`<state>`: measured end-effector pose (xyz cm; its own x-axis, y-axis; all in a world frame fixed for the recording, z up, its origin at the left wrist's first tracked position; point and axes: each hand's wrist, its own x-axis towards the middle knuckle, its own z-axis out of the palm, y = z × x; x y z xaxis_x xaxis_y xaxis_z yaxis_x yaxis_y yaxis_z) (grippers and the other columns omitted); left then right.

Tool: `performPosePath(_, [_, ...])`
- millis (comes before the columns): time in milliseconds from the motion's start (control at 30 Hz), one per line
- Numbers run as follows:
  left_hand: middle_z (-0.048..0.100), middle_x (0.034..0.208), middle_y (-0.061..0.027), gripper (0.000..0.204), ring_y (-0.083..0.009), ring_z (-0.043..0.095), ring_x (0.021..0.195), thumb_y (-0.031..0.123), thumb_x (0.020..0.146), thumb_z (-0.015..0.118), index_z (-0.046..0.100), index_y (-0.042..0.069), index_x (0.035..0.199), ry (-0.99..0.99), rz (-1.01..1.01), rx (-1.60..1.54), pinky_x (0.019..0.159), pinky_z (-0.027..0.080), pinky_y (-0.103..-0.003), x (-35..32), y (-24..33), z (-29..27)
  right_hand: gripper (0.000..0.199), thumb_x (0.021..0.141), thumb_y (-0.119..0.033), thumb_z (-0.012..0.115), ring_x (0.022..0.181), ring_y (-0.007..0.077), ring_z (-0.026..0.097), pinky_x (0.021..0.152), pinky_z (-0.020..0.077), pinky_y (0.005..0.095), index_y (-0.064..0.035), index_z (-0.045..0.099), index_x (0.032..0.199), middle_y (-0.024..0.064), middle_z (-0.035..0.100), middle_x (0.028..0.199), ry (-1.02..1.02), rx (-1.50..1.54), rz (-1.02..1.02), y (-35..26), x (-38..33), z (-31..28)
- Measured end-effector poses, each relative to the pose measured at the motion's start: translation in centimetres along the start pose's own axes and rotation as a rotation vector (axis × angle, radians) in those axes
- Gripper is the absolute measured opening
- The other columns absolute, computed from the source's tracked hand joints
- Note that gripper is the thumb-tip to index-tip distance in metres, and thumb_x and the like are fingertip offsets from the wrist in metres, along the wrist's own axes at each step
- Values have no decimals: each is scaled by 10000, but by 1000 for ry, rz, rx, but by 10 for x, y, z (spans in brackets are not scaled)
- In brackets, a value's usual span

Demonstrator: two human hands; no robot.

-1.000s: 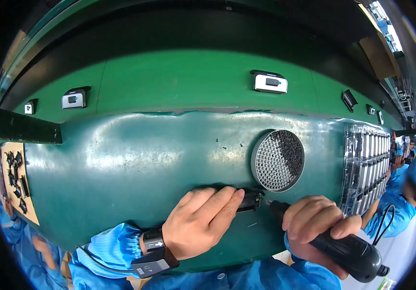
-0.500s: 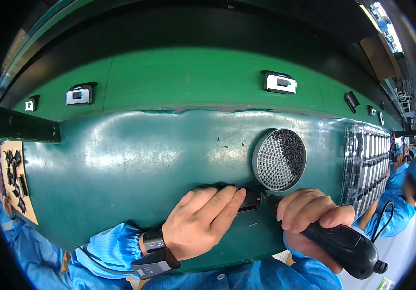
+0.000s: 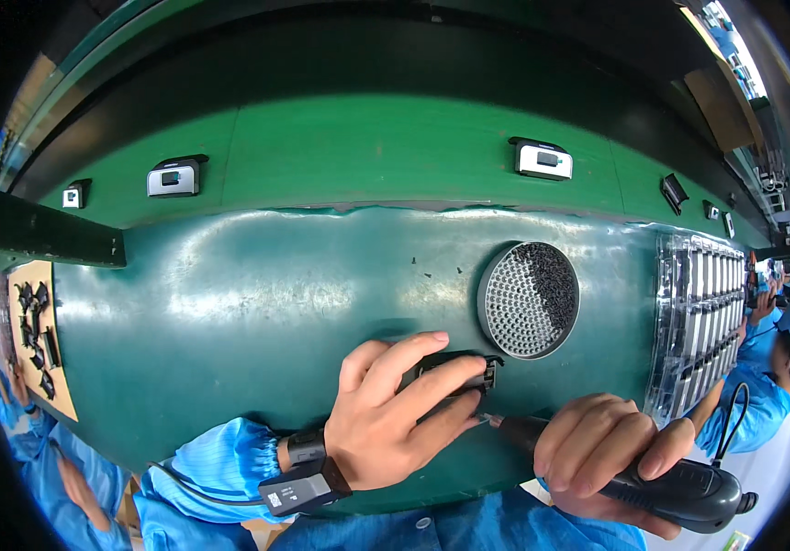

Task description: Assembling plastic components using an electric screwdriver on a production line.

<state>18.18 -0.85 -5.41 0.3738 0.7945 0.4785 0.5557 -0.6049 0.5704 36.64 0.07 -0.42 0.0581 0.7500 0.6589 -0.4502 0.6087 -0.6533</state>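
Observation:
Under the spread, bent fingers of my left hand point(image 3: 395, 413), a small black plastic part point(image 3: 454, 372) is gripped on the green table; the fingers hide much of it. My right hand point(image 3: 601, 450) is wrapped round a black electric screwdriver point(image 3: 693, 491) with a cable at its rear. The driver's tip points left, close to my left fingertips and just off the near side of the part. Beyond my hands stands a round grey dish point(image 3: 511, 298) with a dimpled bottom, its right side covered by small black screws.
Silver-and-black housings point(image 3: 542, 161) lie spaced along a green belt point(image 3: 358, 147) at the back. Stacked clear trays point(image 3: 670, 321) with pale parts stand at right. On the left, a tan board point(image 3: 60, 386) carries several black pieces. A co-worker point(image 3: 753, 395) in blue sits at right.
The screwdriver's tip has drawn back from the black part toward me. My left fingers have spread apart and the part sits turned. Housings on the belt have shifted slightly right.

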Motion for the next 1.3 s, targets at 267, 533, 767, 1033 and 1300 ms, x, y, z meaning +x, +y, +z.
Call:
performPosePath(267, [718,1117,45,256,-286,557,1205,209,652,872,797,157,892,-44,-59,-100,896,375,-443,-1,22,-9,498,993,-527,623,461,172,553,373,510,306,-77,417,1044,73,575,649,37,16,2,-22,-1,6])
performPosePath(533, [731,1061,87,218,-236,571,1179,213,687,870,803,173,891,-2,3,-111,884,341,-416,-2,20,-8,504,990,-546,616,458,172,554,370,511,312,-87,414,1044,66,570,646,72,26,30,-29,1,6])
performPosePath(767, [748,1007,99,195,-197,609,1105,224,692,872,809,177,871,32,-44,-150,871,339,-384,-2,19,-4,504,991,-553,609,455,160,546,365,503,304,-92,412,1045,60,565,646,77,30,25,-27,0,4])
performPosePath(1033, [719,1081,105,276,-175,589,1109,221,678,880,802,189,941,-2,-67,-305,896,365,-363,-6,10,-9,489,984,-524,638,494,188,554,396,508,319,-93,435,1094,84,582,695,63,151,112,-29,2,2])
performPosePath(1300, [658,1204,-96,588,-278,617,1057,169,629,901,728,56,1179,-47,-102,-69,899,438,-403,-1,-12,-13,729,908,-635,676,633,261,587,527,498,412,-59,509,1323,167,606,825,-159,2,24,-6,-1,-18])
